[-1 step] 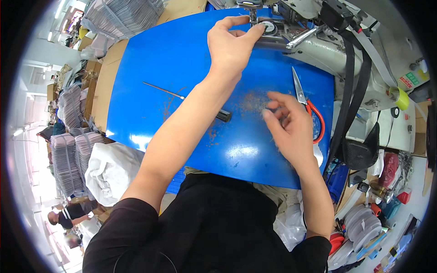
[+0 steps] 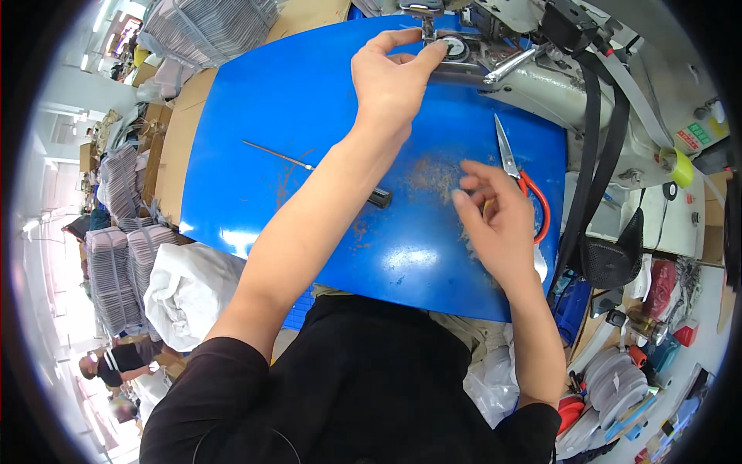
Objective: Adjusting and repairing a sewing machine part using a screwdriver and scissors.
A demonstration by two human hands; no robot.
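Note:
My left hand reaches to the sewing machine's work arm at the far edge of the blue table. Its forefinger touches the presser foot area, and the thumb tip rests by a round metal disc. What lies between these fingertips is too small to make out. Over the table at the right, my right hand hovers, fingers loosely curled and thumb apart. A small yellowish spot shows among its fingers, unclear. Red-handled scissors lie just beside it. Partly beneath my left forearm is a screwdriver with a dark handle.
Brown dirt specks are scattered on the tabletop. Black straps hang from the sewing machine on the right. Bundled stacks and a white sack stand at the left. Another person is farther off.
My right hand has shifted slightly to the right and its fingers have spread a little. My left hand stays at the machine. The tools have not moved.

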